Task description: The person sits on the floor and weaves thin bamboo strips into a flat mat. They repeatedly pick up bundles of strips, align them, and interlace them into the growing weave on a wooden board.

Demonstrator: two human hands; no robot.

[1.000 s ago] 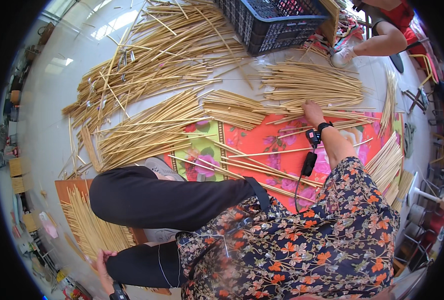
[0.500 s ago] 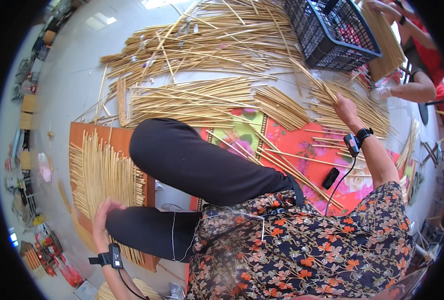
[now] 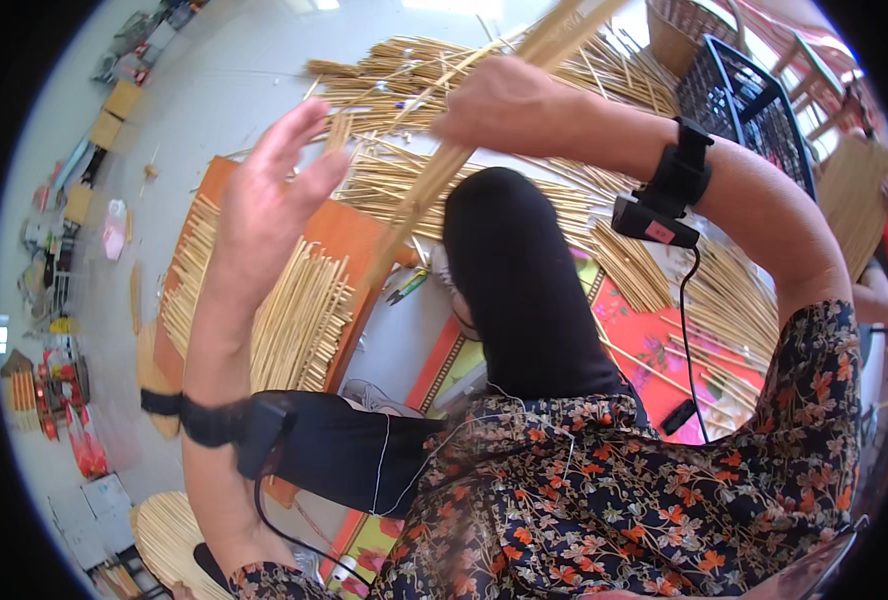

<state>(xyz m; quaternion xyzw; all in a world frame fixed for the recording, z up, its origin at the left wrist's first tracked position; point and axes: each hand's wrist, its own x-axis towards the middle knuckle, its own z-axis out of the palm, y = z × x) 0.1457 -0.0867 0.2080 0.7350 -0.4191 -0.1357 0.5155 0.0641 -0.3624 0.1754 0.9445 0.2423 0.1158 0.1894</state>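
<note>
My right hand (image 3: 509, 105) is raised in front of me, its fingers closed around a few long straw-coloured stalks (image 3: 419, 205). These slant from the upper right down toward the board, and their top ends part. To their left, my left hand (image 3: 269, 205) is up with its palm open and fingers stretched out, apart from the stalks and slightly blurred. Below it, a row of stalks (image 3: 299, 330) lies side by side on an orange-brown board (image 3: 349, 240) near my left leg. My left hand and forearm cover part of that row.
Loose stalk piles (image 3: 394, 185) spread over the floor beyond my knees. A flowered red mat (image 3: 654, 340) lies at right, with a small black object (image 3: 678, 417). Green-handled pliers (image 3: 409, 285) lie beside the board. A dark plastic crate (image 3: 754, 110) and wicker basket (image 3: 676, 35) stand far right, near another person.
My right hand has come up and left from the right-hand pile, bringing the stalks before me. My left hand has lifted from beside my leg and opened. The view has shifted.
</note>
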